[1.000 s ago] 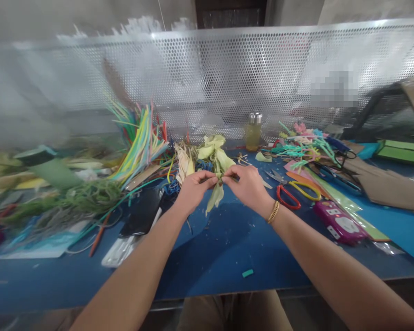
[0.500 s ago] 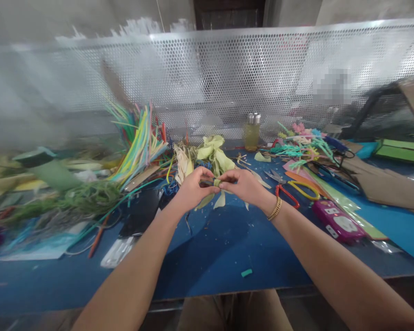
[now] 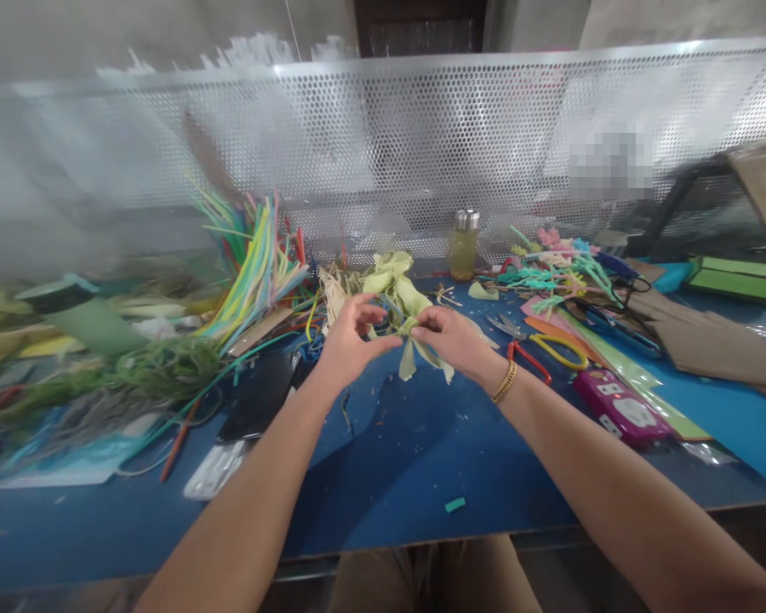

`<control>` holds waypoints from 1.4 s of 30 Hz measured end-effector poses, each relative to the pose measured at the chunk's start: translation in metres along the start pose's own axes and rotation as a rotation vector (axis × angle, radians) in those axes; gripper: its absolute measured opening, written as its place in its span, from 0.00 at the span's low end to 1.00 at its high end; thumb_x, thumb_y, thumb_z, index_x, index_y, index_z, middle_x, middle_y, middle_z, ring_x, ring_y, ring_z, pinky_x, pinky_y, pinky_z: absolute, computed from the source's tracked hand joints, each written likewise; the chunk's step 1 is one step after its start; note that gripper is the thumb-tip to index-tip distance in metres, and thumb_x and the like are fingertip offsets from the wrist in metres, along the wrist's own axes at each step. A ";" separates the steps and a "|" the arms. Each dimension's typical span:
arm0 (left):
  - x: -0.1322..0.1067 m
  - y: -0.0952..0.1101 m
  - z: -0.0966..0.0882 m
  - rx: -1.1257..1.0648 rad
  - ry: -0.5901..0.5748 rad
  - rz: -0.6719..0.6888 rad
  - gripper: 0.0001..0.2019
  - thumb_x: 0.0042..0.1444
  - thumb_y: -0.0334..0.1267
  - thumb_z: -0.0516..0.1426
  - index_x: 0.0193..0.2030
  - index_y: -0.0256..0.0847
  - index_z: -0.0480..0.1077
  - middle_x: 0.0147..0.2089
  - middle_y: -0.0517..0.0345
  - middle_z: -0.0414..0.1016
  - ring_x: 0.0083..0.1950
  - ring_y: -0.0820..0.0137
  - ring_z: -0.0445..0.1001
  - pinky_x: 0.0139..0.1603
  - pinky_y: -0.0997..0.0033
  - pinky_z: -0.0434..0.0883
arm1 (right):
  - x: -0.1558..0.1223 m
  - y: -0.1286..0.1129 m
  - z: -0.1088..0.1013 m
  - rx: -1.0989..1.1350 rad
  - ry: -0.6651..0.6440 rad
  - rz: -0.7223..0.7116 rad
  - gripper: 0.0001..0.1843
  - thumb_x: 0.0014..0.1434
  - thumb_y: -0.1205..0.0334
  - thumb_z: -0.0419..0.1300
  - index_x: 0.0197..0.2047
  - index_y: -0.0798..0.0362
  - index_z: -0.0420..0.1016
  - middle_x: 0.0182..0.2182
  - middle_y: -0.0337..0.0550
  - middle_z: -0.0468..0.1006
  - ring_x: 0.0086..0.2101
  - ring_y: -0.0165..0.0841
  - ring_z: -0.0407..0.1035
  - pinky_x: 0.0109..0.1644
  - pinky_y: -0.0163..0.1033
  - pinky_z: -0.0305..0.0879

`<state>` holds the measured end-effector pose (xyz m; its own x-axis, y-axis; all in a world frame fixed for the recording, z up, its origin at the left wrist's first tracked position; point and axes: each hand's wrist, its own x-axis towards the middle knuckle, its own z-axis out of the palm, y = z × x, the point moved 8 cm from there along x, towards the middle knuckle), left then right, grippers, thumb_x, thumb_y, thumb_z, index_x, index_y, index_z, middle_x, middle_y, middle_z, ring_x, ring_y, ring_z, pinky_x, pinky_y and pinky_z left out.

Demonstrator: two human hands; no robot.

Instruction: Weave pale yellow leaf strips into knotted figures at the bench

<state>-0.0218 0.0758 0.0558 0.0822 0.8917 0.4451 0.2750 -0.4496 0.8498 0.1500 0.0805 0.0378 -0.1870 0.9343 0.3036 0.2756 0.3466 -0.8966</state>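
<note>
Over the middle of the blue table, my right hand (image 3: 450, 339) pinches a pale green leafy piece, perhaps a handmade flower (image 3: 407, 362), with thin petal-like strips hanging below the fingers. My left hand (image 3: 356, 336) is just left of it, thumb and fingers apart with nothing between them; the thumb tip points at the piece. Right behind the hands lies a bunch of pale green leaves (image 3: 392, 277), partly covered by my fingers. Beige dried husks (image 3: 333, 294) lie behind my left hand.
Scissors (image 3: 536, 345) with red and yellow handles and a purple device (image 3: 620, 407) lie on the right. A capped bottle (image 3: 465, 247) stands at the back by the perforated metal screen (image 3: 414, 128). Colourful pipe cleaners (image 3: 252, 272) and green fibres (image 3: 172, 366) fill the left.
Both hands pinched the green piece together before. My left hand has let go, its fingers spreading and drawing slightly left, while my right hand keeps hold and the hanging strips show more.
</note>
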 end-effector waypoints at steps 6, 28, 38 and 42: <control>-0.001 -0.009 -0.008 0.098 0.039 -0.122 0.19 0.52 0.55 0.61 0.32 0.39 0.77 0.31 0.56 0.76 0.38 0.66 0.73 0.41 0.69 0.66 | 0.000 0.002 -0.004 0.087 0.073 0.006 0.09 0.51 0.57 0.61 0.31 0.52 0.67 0.26 0.35 0.69 0.27 0.27 0.62 0.32 0.35 0.61; -0.010 -0.001 0.023 0.192 -0.305 -0.049 0.13 0.54 0.51 0.60 0.35 0.44 0.79 0.33 0.56 0.76 0.39 0.64 0.72 0.41 0.66 0.65 | -0.007 -0.015 0.006 -0.207 0.053 -0.159 0.02 0.54 0.63 0.61 0.30 0.52 0.72 0.29 0.39 0.78 0.31 0.29 0.70 0.39 0.37 0.65; -0.016 -0.029 0.031 -0.324 -0.135 -0.413 0.13 0.43 0.44 0.68 0.27 0.37 0.76 0.24 0.60 0.71 0.26 0.75 0.66 0.32 0.70 0.65 | -0.002 0.010 0.011 0.112 0.035 0.061 0.09 0.49 0.58 0.66 0.30 0.51 0.70 0.27 0.36 0.76 0.28 0.28 0.69 0.33 0.35 0.66; -0.016 -0.033 0.027 -0.447 -0.113 -0.512 0.14 0.40 0.42 0.71 0.28 0.36 0.75 0.23 0.60 0.71 0.25 0.75 0.68 0.31 0.70 0.67 | 0.000 0.013 0.013 0.255 -0.037 0.109 0.11 0.49 0.59 0.67 0.31 0.52 0.70 0.26 0.36 0.76 0.28 0.28 0.70 0.35 0.36 0.68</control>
<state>-0.0061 0.0774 0.0127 0.1529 0.9867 -0.0549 -0.1135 0.0727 0.9909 0.1411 0.0835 0.0222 -0.2044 0.9596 0.1932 0.0510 0.2075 -0.9769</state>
